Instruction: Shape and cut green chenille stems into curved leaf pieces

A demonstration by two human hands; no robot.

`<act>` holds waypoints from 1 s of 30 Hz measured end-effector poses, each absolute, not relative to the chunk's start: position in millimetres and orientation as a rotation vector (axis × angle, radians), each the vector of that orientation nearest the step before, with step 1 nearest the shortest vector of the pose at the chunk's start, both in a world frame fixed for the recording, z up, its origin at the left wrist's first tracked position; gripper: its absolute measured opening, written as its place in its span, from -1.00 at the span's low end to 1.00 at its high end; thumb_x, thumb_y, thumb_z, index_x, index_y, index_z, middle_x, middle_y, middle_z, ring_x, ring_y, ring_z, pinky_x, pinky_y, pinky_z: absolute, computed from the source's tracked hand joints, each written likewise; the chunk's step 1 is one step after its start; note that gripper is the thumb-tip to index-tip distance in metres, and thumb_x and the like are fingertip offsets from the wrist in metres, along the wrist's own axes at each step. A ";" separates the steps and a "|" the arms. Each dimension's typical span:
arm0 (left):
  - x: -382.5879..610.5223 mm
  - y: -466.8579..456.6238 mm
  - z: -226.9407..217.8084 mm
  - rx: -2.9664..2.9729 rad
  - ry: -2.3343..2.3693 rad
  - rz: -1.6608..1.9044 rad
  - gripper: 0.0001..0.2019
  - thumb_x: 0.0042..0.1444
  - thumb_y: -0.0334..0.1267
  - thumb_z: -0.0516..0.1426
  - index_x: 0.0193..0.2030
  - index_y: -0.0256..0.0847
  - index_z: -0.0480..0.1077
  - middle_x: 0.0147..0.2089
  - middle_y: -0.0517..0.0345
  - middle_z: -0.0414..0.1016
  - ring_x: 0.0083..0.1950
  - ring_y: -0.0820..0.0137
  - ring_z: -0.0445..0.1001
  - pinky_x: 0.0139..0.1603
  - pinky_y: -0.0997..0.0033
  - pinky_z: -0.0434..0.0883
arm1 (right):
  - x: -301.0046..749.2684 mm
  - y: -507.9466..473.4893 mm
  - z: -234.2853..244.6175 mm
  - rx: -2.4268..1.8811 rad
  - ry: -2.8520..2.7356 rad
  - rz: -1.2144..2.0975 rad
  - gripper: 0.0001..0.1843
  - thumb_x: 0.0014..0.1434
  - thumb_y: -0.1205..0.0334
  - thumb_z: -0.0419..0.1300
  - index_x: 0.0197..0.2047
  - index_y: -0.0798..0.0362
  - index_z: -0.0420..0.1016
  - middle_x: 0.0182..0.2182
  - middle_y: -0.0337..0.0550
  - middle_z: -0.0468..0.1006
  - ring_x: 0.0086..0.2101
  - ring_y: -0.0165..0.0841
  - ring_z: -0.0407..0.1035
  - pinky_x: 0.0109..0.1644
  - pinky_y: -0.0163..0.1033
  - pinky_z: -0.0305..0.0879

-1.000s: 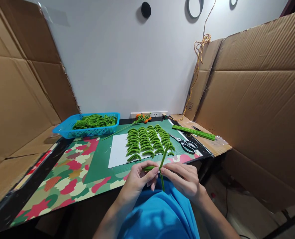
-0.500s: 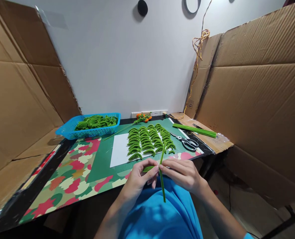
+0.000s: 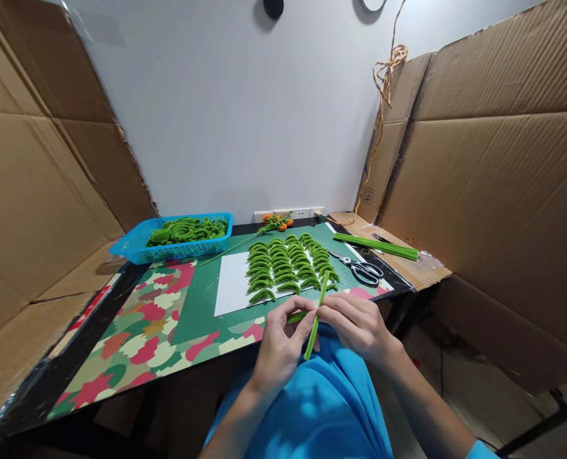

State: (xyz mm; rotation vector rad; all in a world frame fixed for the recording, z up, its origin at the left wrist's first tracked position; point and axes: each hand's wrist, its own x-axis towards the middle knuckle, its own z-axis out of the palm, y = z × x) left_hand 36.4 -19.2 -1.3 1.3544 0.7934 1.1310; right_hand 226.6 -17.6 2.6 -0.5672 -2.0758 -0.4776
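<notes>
Left hand (image 3: 282, 341), right hand (image 3: 357, 324) are pinching green chenille stems (image 3: 296, 317) — both nearly closed. Crossing stem (image 3: 311, 338) is now leaning right — still being worked.

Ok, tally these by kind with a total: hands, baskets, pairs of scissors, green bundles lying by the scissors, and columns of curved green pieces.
Hands: 2 (left hand, right hand)
Basket: 1
Scissors: 1 pair
Bundle: 1
Columns of curved pieces: 4
Total: 9
</notes>
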 end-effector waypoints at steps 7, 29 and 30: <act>51.4 -25.2 -15.2 1.790 0.891 1.582 -0.95 0.40 -0.28 0.17 -0.13 -0.16 0.45 -0.33 0.26 0.44 -0.39 0.54 0.44 -0.35 0.58 0.42 | 209.9 -34.0 6.3 -0.737 -1.922 -0.415 -0.79 0.47 0.48 0.05 0.02 0.13 0.48 -0.25 0.05 0.62 -0.28 -0.24 0.49 -0.19 -0.16 0.47; 37.3 12.6 -1.4 1.601 0.949 1.100 -0.71 0.27 0.00 0.28 -0.21 -0.22 0.49 -0.38 0.23 0.47 -0.45 0.52 0.45 -0.40 0.57 0.44 | 203.6 -5.0 -12.5 -0.947 -1.395 0.942 -0.71 0.34 -0.01 0.34 -0.24 0.07 0.61 -0.36 -0.18 0.58 -0.50 -0.41 0.45 -0.44 -0.33 0.46; 36.2 13.2 0.4 1.587 0.938 1.067 -0.69 0.26 0.01 0.29 -0.22 -0.23 0.49 -0.40 0.23 0.46 -0.45 0.53 0.44 -0.40 0.57 0.44 | 202.8 -5.4 -14.3 -0.948 -1.392 0.940 -0.71 0.33 0.00 0.34 -0.24 0.07 0.61 -0.36 -0.17 0.59 -0.48 -0.38 0.48 -0.41 -0.31 0.50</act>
